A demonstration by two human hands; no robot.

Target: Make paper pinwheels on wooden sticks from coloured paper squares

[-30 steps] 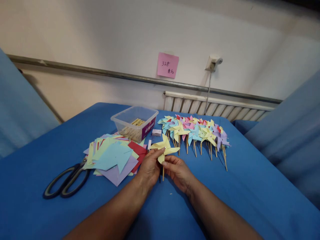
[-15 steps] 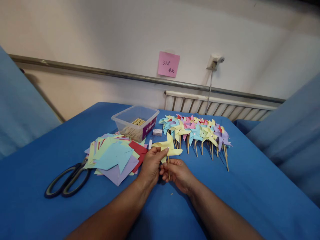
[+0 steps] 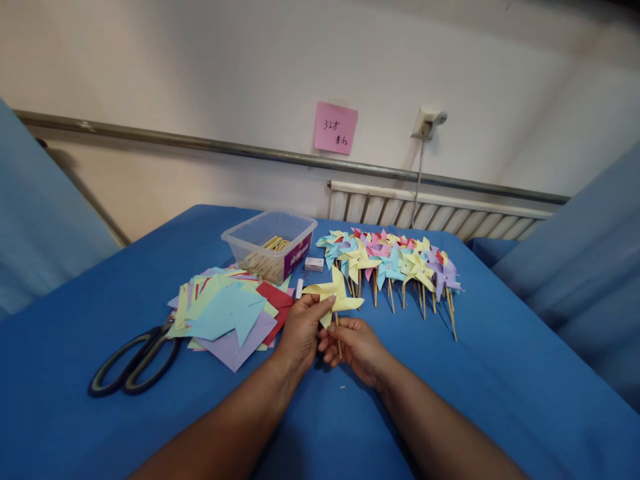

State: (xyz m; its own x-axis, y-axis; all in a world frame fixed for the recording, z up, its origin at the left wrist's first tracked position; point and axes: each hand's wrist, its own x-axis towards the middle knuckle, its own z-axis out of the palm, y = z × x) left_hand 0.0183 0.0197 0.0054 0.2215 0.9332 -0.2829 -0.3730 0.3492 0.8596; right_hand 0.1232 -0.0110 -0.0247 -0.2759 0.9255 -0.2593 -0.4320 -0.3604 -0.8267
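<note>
Starting at the far left, black-handled scissors (image 3: pixel 135 360) lie flat on the blue-covered tabletop (image 3: pixel 500 373), blades tucked under the edge of a loose pile of coloured paper squares (image 3: pixel 227 317). They look parked out of the way but within reach. Behind the pile is a clear plastic tub (image 3: pixel 270 243) with wooden sticks in it, which I guess keeps them from rolling around. A small white box (image 3: pixel 314 264) sits just beside it.

In the middle, the left hand (image 3: pixel 300 330) is pinching the yellow pinwheel (image 3: pixel 333 297), thumb on the front near the centre and fingers behind the paper. That looks like a way to steady the blades without squashing the folds. The right hand (image 3: pixel 357 343) is just below and touching the left, curled shut around the pinwheel's wooden stick (image 3: pixel 339 333) and keeping it roughly upright. So the pinwheel is up off the tabletop, held between both hands in front of the paper pile.

To the right is a row of finished pinwheels (image 3: pixel 395 263) in yellow, blue, pink and purple, lying overlapped with their sticks pointing toward the person. That probably saves space and keeps the heads from getting flattened.

On the wall behind there's a pink sticky note (image 3: pixel 335 129), and a radiator (image 3: pixel 440 217) further right.
</note>
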